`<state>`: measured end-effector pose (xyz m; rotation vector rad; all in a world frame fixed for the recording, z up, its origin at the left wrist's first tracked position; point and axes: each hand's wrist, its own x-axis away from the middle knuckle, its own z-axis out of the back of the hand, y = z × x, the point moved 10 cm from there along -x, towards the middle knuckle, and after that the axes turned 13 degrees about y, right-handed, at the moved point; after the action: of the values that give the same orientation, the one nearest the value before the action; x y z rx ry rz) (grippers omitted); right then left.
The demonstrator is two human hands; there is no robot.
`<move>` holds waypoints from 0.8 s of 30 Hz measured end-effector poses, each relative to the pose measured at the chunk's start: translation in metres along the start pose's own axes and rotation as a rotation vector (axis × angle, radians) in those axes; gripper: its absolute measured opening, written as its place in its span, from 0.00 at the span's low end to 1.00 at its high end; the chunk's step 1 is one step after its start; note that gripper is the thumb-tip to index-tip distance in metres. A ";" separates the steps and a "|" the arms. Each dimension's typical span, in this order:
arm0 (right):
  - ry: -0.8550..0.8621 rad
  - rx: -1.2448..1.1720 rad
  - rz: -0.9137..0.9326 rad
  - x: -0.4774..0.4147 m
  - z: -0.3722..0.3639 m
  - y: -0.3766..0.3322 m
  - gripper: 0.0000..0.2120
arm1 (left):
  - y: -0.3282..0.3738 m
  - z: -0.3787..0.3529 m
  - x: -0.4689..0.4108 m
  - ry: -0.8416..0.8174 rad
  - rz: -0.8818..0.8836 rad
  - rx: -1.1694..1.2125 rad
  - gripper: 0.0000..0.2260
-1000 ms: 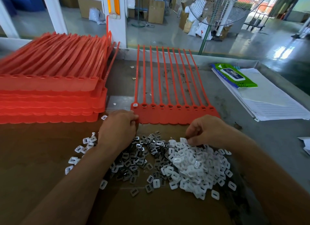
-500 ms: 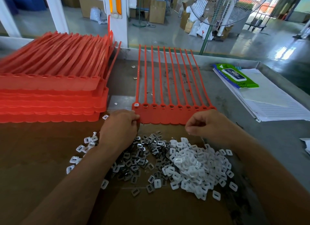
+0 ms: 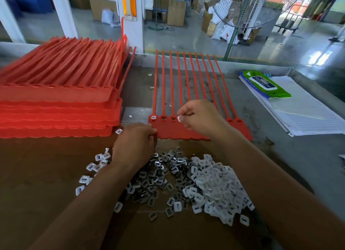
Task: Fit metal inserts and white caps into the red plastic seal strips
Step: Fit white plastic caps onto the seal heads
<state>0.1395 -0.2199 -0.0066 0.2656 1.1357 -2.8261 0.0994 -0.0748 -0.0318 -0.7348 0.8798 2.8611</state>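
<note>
A red seal strip sheet [image 3: 169,132] with several long tails lies flat in the middle of the bench. Its leftmost socket carries a white cap [image 3: 153,117]; the two sockets beside it show metal inserts. My left hand [image 3: 134,143] grips the sheet's lower left corner. My right hand [image 3: 200,117] hovers over the row of sockets and pinches a white cap [image 3: 180,118] between thumb and forefinger. A pile of metal inserts [image 3: 158,175] and a pile of white caps [image 3: 216,186] lie on brown cardboard below my hands.
A tall stack of red seal sheets [image 3: 56,110] fills the left side. A green wipes pack [image 3: 265,83] lies on lined papers [image 3: 308,117] at the right. Loose caps [image 3: 89,173] are scattered left of my left wrist. A raised metal rim [image 3: 252,64] bounds the bench's far edge.
My right hand has lifted from the white cap pile with a cap and moved up and left over the sheet's sockets. My left hand stays on the sheet's corner.
</note>
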 end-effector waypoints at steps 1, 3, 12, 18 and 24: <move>0.001 -0.018 -0.012 -0.005 -0.004 -0.002 0.04 | 0.000 0.000 0.000 -0.003 0.003 -0.001 0.11; 0.010 -0.034 -0.016 -0.014 -0.010 -0.005 0.05 | 0.000 0.000 0.000 -0.004 0.004 -0.001 0.10; -0.002 0.091 0.036 -0.036 -0.044 -0.011 0.07 | 0.001 0.001 0.001 0.008 0.004 0.018 0.09; -0.026 0.178 0.044 -0.038 -0.048 -0.008 0.09 | 0.002 0.001 0.001 0.009 -0.004 0.016 0.09; -0.053 0.227 0.038 -0.039 -0.052 -0.007 0.09 | 0.005 0.002 0.001 0.015 -0.027 0.006 0.08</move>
<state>0.1833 -0.1785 -0.0316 0.2229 0.7911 -2.9088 0.0965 -0.0776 -0.0280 -0.7628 0.8730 2.8317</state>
